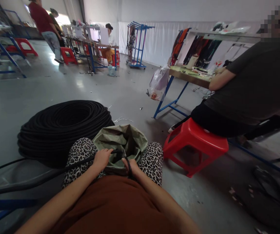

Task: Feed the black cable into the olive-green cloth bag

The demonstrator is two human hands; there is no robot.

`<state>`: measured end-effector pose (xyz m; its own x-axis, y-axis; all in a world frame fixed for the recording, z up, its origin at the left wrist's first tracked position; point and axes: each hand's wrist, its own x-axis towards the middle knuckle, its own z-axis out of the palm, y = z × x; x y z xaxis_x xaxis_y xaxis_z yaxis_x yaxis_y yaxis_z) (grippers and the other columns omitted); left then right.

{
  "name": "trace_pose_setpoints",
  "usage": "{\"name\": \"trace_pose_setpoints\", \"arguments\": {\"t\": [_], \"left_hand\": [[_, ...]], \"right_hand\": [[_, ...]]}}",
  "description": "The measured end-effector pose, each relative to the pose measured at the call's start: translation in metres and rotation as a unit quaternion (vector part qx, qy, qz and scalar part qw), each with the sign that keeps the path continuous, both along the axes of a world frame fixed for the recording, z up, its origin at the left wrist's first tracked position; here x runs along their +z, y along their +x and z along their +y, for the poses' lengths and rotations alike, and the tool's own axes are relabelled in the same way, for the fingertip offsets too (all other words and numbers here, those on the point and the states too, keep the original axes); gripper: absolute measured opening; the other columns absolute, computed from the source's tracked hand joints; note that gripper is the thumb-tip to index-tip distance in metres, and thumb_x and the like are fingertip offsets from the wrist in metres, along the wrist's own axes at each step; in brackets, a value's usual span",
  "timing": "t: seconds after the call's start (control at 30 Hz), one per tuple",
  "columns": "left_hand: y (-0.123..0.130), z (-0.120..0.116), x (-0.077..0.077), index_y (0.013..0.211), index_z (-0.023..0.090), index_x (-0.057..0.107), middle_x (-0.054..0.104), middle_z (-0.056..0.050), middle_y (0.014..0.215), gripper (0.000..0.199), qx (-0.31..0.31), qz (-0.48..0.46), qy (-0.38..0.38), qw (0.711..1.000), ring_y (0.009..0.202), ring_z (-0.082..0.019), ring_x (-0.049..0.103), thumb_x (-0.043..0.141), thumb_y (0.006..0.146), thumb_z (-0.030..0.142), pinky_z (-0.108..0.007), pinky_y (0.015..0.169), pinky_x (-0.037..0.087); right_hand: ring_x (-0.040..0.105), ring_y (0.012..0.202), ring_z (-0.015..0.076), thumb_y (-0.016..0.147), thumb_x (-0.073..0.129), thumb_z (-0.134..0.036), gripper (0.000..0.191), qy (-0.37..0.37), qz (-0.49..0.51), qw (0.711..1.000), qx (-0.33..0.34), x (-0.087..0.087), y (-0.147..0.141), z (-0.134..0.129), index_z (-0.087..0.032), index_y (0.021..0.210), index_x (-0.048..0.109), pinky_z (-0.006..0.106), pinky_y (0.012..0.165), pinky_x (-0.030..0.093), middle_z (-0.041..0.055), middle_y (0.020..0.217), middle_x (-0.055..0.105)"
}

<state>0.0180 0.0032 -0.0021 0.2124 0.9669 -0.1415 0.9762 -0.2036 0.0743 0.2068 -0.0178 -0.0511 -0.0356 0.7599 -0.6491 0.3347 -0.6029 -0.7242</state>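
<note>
My left hand [102, 159] is closed around a thick black cord [81, 162], which runs in from the lower left across my lap. The end of the cord reaches past my fingers, over the opening of an olive-green sack [120, 130] between my knees. Close beside it, my right hand [131, 166] is closed on a slim black thing with a small light glint at its tip; its kind cannot be made out. Both hands are near each other above the sack's rim. Dark contents inside the sack are hard to tell apart.
A big coil of black cord [64, 126] lies on the floor at my left. To the right, a person sits on a red stool [196, 139] at a worktable [188, 76] with a plastic bag [159, 81] hung on it. A blue rack [138, 45] and other workers are farther back.
</note>
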Motion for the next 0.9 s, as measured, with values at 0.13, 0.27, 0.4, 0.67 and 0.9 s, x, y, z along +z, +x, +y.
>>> {"name": "trace_pose_setpoints", "arguments": {"t": [0.13,0.27,0.4,0.67,0.9], "left_hand": [[0.000,0.001,0.002,0.129,0.020,0.060,0.070,-0.012,0.109,0.041,0.008,-0.027,0.015,0.999,0.102,-0.022,0.064,0.039,0.094,0.018,-0.034,0.086,0.045],[0.000,0.001,0.007,0.128,0.018,0.058,0.070,-0.012,0.112,0.037,0.022,-0.051,0.034,0.998,0.103,-0.022,0.065,0.041,0.094,0.019,-0.034,0.089,0.045],[-0.001,0.002,0.007,0.122,0.015,0.058,0.070,-0.013,0.115,0.032,0.036,-0.067,0.049,0.996,0.104,-0.022,0.065,0.042,0.094,0.020,-0.034,0.090,0.046],[-0.005,0.004,0.005,0.116,0.015,0.058,0.069,-0.012,0.116,0.027,0.046,-0.087,0.063,0.993,0.106,-0.022,0.064,0.043,0.094,0.021,-0.033,0.092,0.046],[-0.004,0.003,0.007,0.116,0.015,0.059,0.069,-0.011,0.115,0.028,0.048,-0.082,0.061,0.994,0.106,-0.022,0.064,0.043,0.094,0.021,-0.033,0.092,0.046]], "right_hand": [[0.042,0.036,0.0090,0.095,0.055,-0.044,0.042,-0.036,0.034,0.998,-0.044,-0.006,-0.001,0.004,-0.016,0.064,0.050,0.020,0.038,0.036,-0.0034,0.047,0.044],[0.045,0.038,0.0088,0.096,0.054,-0.046,0.039,-0.041,0.087,0.993,-0.068,-0.013,-0.001,0.007,-0.016,0.071,0.052,0.019,0.041,0.041,-0.0038,0.049,0.047],[0.048,0.040,0.0083,0.097,0.052,-0.048,0.039,-0.034,0.124,0.990,-0.064,-0.018,-0.001,0.007,-0.016,0.076,0.053,0.018,0.043,0.041,-0.0034,0.053,0.050],[0.051,0.044,0.0086,0.094,0.056,-0.049,0.040,0.015,0.124,0.992,-0.002,-0.014,0.000,0.003,-0.014,0.075,0.056,0.018,0.046,0.041,-0.0008,0.058,0.055],[0.050,0.047,0.0080,0.094,0.058,-0.045,0.037,0.052,0.099,0.993,0.048,-0.010,0.001,0.000,-0.014,0.075,0.056,0.018,0.048,0.040,-0.0026,0.060,0.054]]}}
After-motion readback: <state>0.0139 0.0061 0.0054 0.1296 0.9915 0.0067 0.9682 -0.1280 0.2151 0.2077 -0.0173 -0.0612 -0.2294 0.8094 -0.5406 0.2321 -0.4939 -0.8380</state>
